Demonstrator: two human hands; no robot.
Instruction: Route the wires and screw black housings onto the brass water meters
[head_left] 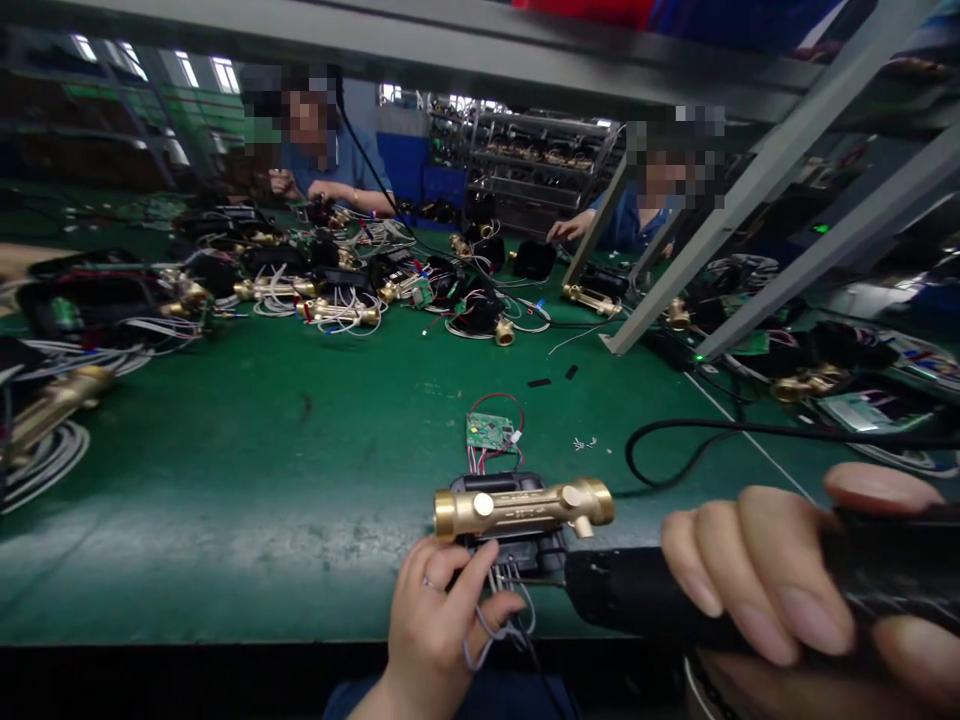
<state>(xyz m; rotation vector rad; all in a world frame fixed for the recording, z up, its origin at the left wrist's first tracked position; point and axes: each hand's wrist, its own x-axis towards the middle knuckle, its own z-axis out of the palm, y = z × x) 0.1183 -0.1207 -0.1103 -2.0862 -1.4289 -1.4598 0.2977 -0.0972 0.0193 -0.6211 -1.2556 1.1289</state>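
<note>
On the green counter (225,450), just to the near side of the brass-coloured tubular metal fitting's (517,508) left end, is the left hand (439,615), its fingers curled and its thumb and forefinger slightly apart around the thin grey wires (502,610); whether they pinch them firmly, I cannot tell. Beyond the fitting lies a small green rectangular circuit board (491,432), with thin red and white leads running back toward it. The fitting lies across a black plastic housing (517,553), forward of the left fingertips, and the wires emerge on its near side. Good work here probably means parting the wires with the left fingers, steadying the housing with the same hand, and keeping the shaft in line so that it neither slips nor nicks the insulation. To the near side of the fitting's right end, the thin metal shaft of a black cylindrical handheld tool (630,590) reaches left among the wires. Farther right of the fitting, the right hand (772,575) wraps closed around that tool's thick body.
</note>
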